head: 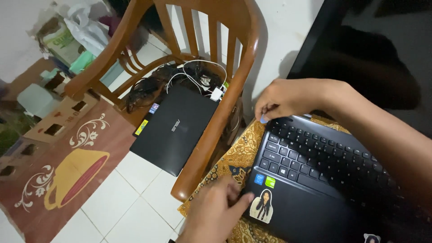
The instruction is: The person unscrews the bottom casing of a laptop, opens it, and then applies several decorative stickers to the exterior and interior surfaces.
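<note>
The right hand pinches a small pale-blue flat pick between thumb and finger, its tip pressed at the far left corner of the open black laptop, right where the keyboard edge starts. The left hand lies flat and open, holding nothing, its fingers pressing on the near left corner of the laptop beside a sticker of a person with long hair. The laptop sits on a brown and gold patterned cloth, near and to the right in the scene. It looks stiff, hard and smooth, a bit heavy, and its plastic edges could crack if bent too hard, so it is best held flat at the corners and sides. The little pick looks thin, light and bendy, and it is easy to drop. To the left stands a brown wooden chair with a closed black laptop on its seat, next to a tangle of black and white cables. Further left, a red mat with a yellow cup picture lies on the white tiled floor.
</note>
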